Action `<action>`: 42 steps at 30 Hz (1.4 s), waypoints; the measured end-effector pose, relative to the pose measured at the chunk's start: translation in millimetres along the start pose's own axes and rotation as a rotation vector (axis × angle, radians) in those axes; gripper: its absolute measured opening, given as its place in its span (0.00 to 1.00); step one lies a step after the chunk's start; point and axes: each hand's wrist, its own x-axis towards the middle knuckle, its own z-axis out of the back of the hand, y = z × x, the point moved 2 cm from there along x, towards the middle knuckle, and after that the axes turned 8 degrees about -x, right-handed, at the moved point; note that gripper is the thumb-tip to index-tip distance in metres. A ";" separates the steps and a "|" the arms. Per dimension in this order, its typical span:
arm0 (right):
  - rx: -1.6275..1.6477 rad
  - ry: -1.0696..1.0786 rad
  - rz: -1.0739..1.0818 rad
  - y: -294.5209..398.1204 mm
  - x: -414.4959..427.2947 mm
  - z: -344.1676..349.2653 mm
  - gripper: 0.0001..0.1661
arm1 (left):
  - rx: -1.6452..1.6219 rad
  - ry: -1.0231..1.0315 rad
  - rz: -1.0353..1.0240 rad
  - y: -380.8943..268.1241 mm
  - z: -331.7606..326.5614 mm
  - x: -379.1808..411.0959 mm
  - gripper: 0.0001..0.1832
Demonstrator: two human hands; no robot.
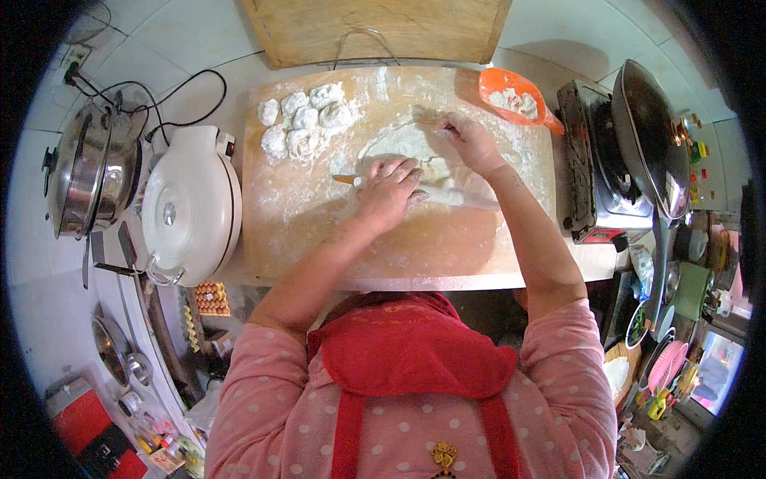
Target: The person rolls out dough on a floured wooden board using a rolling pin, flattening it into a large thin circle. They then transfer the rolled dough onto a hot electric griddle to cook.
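Note:
A flat, floury sheet of dough (398, 141) lies on the wooden board (311, 239). Across its near edge lies a floured rolling pin (458, 197), one tan tip showing at its left. My left hand (392, 185) rests on the pin's left part, fingers spread; whether it grips the pin is hard to tell. Above the dough's right side is my right hand (467, 141), fingers curled together; what is between them, if anything, cannot be made out. Several floured dough balls (306, 118) sit at the board's upper left.
An orange scoop (538, 108) with flour lies at the board's upper right corner. Right of the board stand a gas stove (589, 173) and a tilted wok (646, 132). A white electric griddle (188, 203) and a steel pot (90, 173) are at the left.

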 end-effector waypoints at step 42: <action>-0.625 -0.036 0.171 59.6 -124.7 -12.0 0.33 | -0.265 -0.421 0.012 23.9 48.9 -114.6 0.10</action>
